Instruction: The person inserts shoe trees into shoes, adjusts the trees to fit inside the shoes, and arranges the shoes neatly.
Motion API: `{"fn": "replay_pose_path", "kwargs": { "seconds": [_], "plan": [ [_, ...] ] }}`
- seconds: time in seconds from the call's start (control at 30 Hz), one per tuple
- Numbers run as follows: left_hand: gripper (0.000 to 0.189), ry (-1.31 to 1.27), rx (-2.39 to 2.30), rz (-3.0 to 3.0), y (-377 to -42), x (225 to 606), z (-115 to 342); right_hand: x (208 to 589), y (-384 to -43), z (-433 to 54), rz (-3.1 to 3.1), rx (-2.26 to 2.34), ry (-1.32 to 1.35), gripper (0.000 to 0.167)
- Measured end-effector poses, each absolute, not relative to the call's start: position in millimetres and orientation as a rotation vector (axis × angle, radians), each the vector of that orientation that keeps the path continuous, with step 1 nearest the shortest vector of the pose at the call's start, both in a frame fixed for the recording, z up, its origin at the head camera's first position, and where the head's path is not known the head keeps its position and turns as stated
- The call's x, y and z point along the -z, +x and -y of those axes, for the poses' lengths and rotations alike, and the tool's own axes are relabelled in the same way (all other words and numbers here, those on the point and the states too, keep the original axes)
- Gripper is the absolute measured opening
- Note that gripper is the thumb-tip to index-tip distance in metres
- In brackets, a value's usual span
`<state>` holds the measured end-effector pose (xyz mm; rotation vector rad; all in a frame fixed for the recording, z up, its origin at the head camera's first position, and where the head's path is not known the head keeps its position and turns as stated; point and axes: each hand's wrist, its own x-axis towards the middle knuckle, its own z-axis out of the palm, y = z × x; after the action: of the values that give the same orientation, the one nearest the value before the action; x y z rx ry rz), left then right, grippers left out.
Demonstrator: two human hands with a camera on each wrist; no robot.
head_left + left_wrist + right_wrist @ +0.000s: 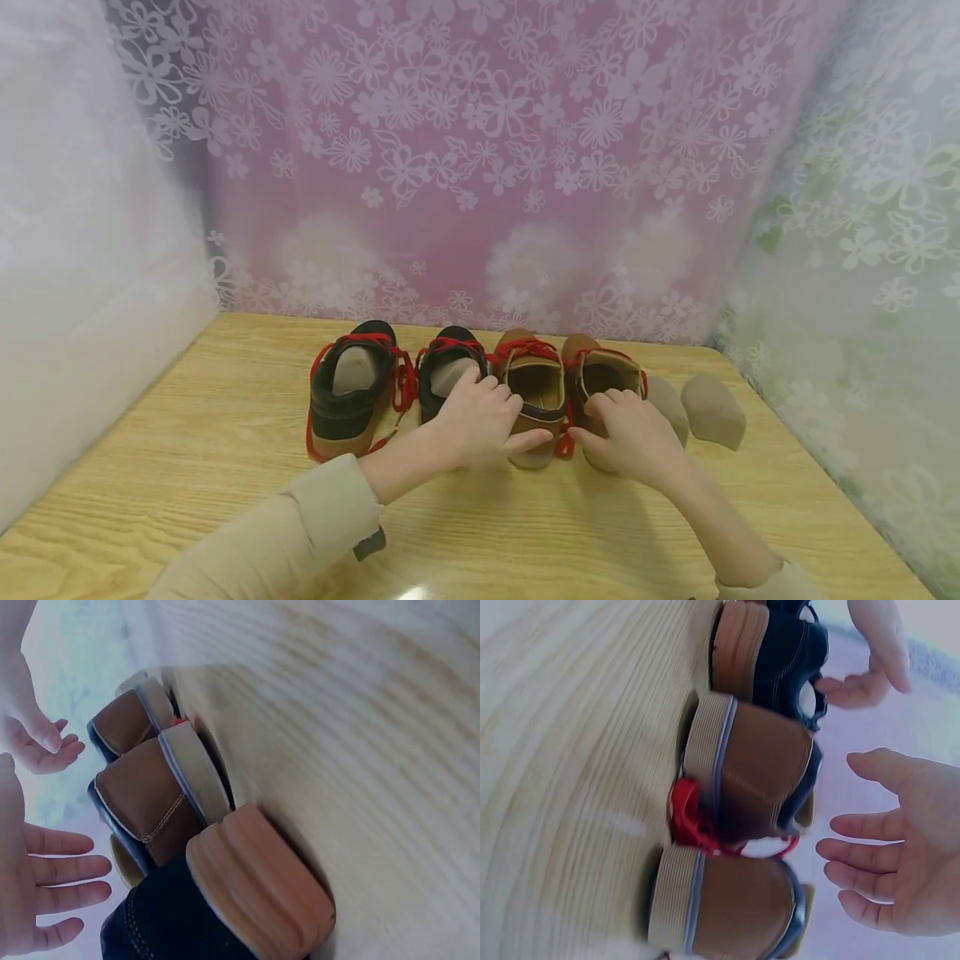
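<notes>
My left hand (480, 417), fingers loosely extended, hovers above the heel end of the right black shoe (172, 919) and beside the left brown shoe (536, 413). My right hand (907, 847) is above the heel of the right brown shoe (746, 904). In both wrist views the fingers look relaxed and hold nothing. A grey-beige shoe insert (450, 375) sits inside the right black shoe, and another insert (355, 371) lies in the left black shoe (337, 412). Both brown shoes have dark openings, partly hidden by the right hand in one case.
Two more beige inserts, a nearer one (667, 404) and an outer one (713, 410), lie right of the shoes on the wooden table (187, 467). Red laces (405, 387) trail between the shoes. A flowered pink curtain (480, 167) hangs behind.
</notes>
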<state>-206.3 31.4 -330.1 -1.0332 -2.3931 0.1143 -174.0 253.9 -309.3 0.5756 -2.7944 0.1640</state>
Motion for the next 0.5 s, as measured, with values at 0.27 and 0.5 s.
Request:
{"fn": "replay_pose_path", "kwargs": {
  "seconds": [0.27, 0.5],
  "plan": [
    [0.061, -0.985, -0.153, 2.448, -206, 339, -40, 309, -173, -289, 2.804, -0.279, 0.415, 0.029],
    [0.066, -0.954, -0.191, 2.435, -208, 346, -41, 309, -183, -321, 2.821, -0.342, 0.349, 0.031]
  ]
}}
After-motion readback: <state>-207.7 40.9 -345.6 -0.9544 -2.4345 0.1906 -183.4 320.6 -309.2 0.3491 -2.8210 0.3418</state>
